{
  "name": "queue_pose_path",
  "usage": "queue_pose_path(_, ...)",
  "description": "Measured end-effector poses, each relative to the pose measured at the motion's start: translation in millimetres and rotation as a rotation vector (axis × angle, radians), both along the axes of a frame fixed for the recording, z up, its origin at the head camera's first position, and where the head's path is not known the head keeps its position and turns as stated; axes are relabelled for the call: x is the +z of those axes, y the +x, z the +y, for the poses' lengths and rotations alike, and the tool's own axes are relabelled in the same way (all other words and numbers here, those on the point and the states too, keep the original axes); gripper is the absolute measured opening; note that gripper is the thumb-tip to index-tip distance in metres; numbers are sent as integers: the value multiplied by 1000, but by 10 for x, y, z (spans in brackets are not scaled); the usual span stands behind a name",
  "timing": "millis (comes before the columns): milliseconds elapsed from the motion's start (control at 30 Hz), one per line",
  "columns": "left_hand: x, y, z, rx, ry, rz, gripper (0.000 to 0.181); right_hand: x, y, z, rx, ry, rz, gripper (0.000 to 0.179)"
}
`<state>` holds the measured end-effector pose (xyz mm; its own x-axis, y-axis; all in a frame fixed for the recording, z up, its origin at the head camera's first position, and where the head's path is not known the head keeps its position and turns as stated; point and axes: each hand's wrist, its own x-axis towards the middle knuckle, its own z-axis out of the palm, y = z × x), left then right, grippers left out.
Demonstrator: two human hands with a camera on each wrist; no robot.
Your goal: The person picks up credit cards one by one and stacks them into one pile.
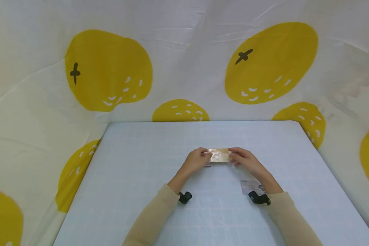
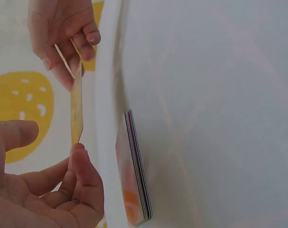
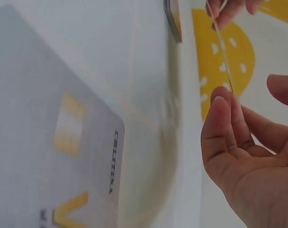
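A gold-coloured card (image 1: 219, 155) is stretched between both hands above the table. My left hand (image 1: 196, 160) pinches its left end, thumb over the card's face. The right hand (image 1: 247, 162) holds the opposite end by its fingertips. Seen from the left wrist, the card (image 2: 77, 107) appears almost edge-on, running from the left fingertips (image 2: 82, 161) up to the other hand. A stack of cards (image 2: 134, 171) lies on the table close to the left hand; in the head view mostly that hand hides it.
Below the right forearm lies a pale grey card (image 1: 250, 187), partly covered by the wrist. The right wrist view shows its gold chip (image 3: 69, 123) large and close. White table (image 1: 135, 177) stretches around the hands, with a fruit-patterned cloth (image 1: 184, 68) behind.
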<state>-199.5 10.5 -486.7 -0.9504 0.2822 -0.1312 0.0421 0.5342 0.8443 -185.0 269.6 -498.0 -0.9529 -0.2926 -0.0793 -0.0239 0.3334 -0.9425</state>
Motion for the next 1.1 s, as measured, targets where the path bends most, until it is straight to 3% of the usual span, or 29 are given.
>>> queue_pose_path(233,-7,-35,-221,47,-11,-34,48,17,-53,-255,24,-3,-8,47)
queue_pose_path(533,-78,-52,-437,105,-55,-15,44,31,-107,-497,59,23,-30,48)
queue_pose_path(1100,-172,-27,-562,118,-79,20,41,-70,-168,-714,42,192,-54,45)
